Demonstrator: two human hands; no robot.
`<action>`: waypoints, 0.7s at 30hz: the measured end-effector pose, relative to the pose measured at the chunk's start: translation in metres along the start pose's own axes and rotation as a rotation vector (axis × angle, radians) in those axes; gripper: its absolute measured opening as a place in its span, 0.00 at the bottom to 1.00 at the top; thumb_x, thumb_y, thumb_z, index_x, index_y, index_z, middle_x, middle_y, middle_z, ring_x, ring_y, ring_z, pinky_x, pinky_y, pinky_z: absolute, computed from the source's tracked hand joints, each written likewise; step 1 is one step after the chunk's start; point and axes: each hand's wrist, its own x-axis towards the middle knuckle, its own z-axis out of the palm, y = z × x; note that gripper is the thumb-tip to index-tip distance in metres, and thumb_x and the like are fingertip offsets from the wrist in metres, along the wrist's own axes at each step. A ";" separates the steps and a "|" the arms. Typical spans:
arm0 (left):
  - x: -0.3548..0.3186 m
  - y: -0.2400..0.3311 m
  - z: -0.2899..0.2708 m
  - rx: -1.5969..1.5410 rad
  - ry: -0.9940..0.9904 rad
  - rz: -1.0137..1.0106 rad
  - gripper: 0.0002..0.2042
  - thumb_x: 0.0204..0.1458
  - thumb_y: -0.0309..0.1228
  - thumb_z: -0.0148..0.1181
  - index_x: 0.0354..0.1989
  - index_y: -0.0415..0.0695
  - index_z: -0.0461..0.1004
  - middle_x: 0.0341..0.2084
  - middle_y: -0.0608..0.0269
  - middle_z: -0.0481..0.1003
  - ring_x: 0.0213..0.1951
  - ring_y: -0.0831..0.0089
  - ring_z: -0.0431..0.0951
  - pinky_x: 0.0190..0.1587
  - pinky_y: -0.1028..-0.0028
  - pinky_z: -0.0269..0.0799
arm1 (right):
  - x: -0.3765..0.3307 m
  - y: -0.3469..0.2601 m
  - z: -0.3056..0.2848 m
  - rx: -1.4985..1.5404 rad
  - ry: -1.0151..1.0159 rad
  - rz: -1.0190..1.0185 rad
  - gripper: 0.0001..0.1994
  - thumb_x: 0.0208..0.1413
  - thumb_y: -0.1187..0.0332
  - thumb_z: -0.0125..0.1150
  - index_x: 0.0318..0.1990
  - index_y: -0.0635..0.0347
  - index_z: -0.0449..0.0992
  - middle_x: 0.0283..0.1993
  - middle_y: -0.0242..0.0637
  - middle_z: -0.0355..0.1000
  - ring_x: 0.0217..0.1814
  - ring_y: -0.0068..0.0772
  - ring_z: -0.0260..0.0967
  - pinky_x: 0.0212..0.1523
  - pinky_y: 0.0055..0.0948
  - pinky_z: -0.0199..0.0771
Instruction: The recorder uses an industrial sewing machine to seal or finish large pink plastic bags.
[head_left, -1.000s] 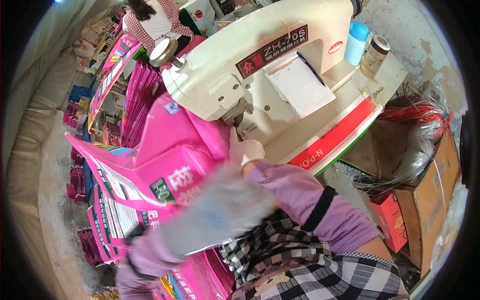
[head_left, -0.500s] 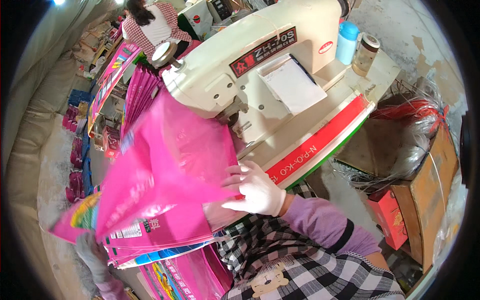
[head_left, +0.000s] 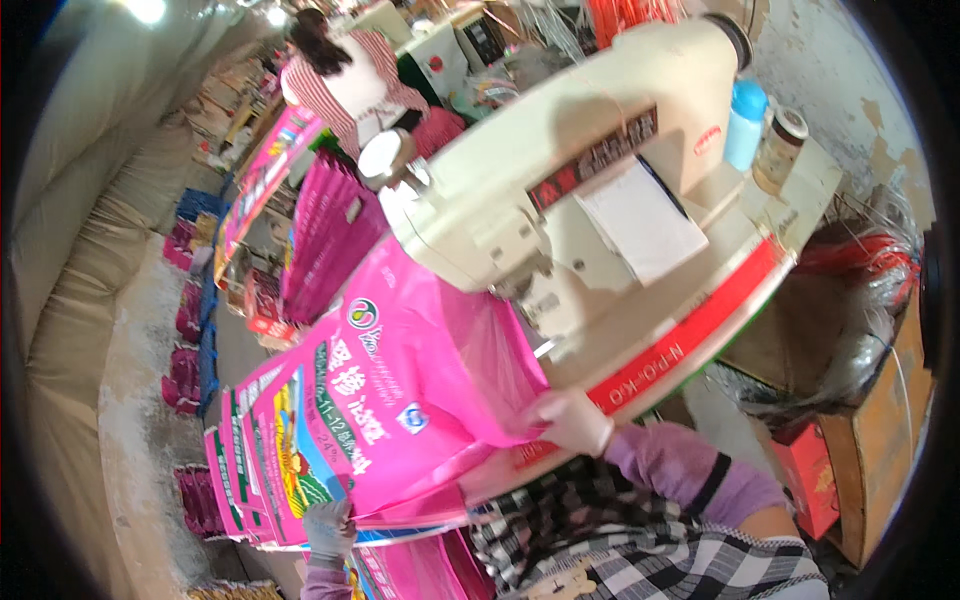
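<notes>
A pink woven plastic sack (head_left: pixel 440 372), printed with a bright picture, lies spread across the sewing machine's bed and the sacks under it. My right hand (head_left: pixel 572 422), in a white glove, grips the sack's right edge just in front of the needle area. At the near left corner of the sack is my left hand (head_left: pixel 328 528), in a greyish glove, its fingers closed on the edge. The cream sewing machine (head_left: pixel 470 235) stands right beyond the sack, whose far edge passes beside the machine's head.
More pink sacks (head_left: pixel 325 235) stand folded at the left of the machine. A white pad (head_left: pixel 645 220), a blue bottle (head_left: pixel 745 125) and a jar (head_left: pixel 780 150) rest on the machine table. A cardboard box (head_left: pixel 885 440) stands at right. Another person (head_left: pixel 350 85) sits beyond.
The sack, earlier lifted and folded over, now lies flatter with its printed face showing. My left hand has moved right and down along with its corner. The view has shifted.
</notes>
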 end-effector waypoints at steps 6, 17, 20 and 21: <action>0.091 -0.080 0.073 0.098 -0.283 -0.234 0.09 0.39 0.40 0.63 0.28 0.51 0.74 0.22 0.58 0.77 0.29 0.54 0.80 0.29 0.55 0.72 | 0.070 -0.022 0.055 -0.402 0.076 -0.317 0.20 0.57 0.51 0.56 0.24 0.57 0.78 0.19 0.43 0.70 0.23 0.45 0.73 0.27 0.42 0.73; -0.078 -0.077 0.091 -1.623 0.597 -1.258 0.16 0.60 0.41 0.55 0.54 0.52 0.69 0.41 0.68 0.73 0.43 0.75 0.74 0.42 0.68 0.73 | 0.089 -0.067 0.070 -0.302 -0.041 -0.398 0.10 0.56 0.59 0.55 0.29 0.53 0.75 0.27 0.42 0.72 0.29 0.43 0.72 0.37 0.57 0.67; -0.097 0.026 0.039 -1.508 0.578 -1.308 0.23 0.60 0.48 0.53 0.57 0.48 0.65 0.47 0.68 0.71 0.47 0.75 0.71 0.46 0.68 0.72 | 0.184 -0.104 0.021 0.139 0.189 0.126 0.17 0.58 0.57 0.58 0.44 0.62 0.77 0.40 0.48 0.76 0.40 0.48 0.76 0.44 0.38 0.74; -0.096 0.051 0.033 -1.419 0.606 -1.362 0.24 0.60 0.49 0.53 0.58 0.47 0.65 0.47 0.68 0.71 0.46 0.74 0.72 0.47 0.68 0.72 | 0.213 -0.103 0.020 0.026 0.203 -0.071 0.24 0.57 0.53 0.59 0.52 0.64 0.74 0.49 0.53 0.75 0.50 0.49 0.75 0.51 0.37 0.73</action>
